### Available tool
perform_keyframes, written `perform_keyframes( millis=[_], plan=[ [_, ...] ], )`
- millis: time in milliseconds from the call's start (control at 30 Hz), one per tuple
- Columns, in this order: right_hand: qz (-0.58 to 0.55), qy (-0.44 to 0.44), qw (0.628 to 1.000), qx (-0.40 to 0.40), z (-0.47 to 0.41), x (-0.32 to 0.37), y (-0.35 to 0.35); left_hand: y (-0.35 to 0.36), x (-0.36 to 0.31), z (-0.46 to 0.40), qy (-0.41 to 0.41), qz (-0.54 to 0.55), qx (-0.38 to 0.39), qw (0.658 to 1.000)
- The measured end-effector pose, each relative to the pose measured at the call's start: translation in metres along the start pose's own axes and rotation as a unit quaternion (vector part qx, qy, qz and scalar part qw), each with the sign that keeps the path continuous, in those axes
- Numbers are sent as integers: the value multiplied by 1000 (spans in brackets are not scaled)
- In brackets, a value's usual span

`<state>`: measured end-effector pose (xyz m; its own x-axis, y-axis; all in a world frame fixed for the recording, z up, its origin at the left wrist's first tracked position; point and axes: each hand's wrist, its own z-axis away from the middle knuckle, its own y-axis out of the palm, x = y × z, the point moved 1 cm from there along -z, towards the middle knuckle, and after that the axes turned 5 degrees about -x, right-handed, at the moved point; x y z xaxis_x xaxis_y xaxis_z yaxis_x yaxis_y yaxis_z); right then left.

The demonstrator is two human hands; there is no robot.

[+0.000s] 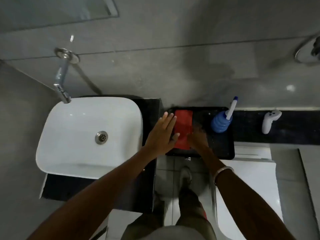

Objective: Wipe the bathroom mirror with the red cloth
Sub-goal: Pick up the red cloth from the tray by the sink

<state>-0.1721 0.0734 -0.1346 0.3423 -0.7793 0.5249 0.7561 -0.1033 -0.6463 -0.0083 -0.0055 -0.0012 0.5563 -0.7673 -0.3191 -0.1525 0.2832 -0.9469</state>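
The step in hand looks like the pick-up: the red cloth [183,129] lies folded flat in a black tray [223,151] on the dark surface [294,125], just to the 3 o'clock side of the white sink [72,135]. Wiping has not begun.

The left hand [162,135] hovers or rests at the cloth's 9 o'clock edge, palm down, fingers spread and straight, so its grip is open and holds nothing. The right hand [197,137] is at the cloth's 4 o'clock corner; it is blurred, and whether its grip is closed on the cloth or only touching it cannot be told.

In the same tray, toward 2 o'clock from the cloth, stands a blue bottle [220,122] with a white nozzle. Farther along at 3 o'clock a white game controller [269,122] lies on the surface. A tap [60,80] juts from the wall over the sink's 12 o'clock rim.

Only a corner of what is probably the mirror [69,9] shows, at 11 o'clock on the wall above the tap. The next move, as I judge it, calls for pinching the cloth up off the tray, clear of the bottle, then lifting the head and arm toward that glass.
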Motion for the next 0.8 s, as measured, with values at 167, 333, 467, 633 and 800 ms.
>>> perform_keyframes(
  millis=[167, 333, 467, 633, 800],
  plan=[
    [-26, 107, 991, -73, -15, 15, 19, 46, 10, -16, -88, -19, 107, 990],
    [-118, 143, 978, -93, -35, 45, 35, 54, 11, -10, -87, 56, 75, 992],
    [-233, 154, 960, -10, -43, 57, 24, 35, 9, -4, -126, 192, 61, 971],
    [-164, 18, 985, -52, 0, 119, -36, -17, 14, -14, -284, 440, -44, 851],
    [6, -294, 951, 90, 111, 236, -91, -92, 24, -20, -333, 785, -162, 496]
  ],
)
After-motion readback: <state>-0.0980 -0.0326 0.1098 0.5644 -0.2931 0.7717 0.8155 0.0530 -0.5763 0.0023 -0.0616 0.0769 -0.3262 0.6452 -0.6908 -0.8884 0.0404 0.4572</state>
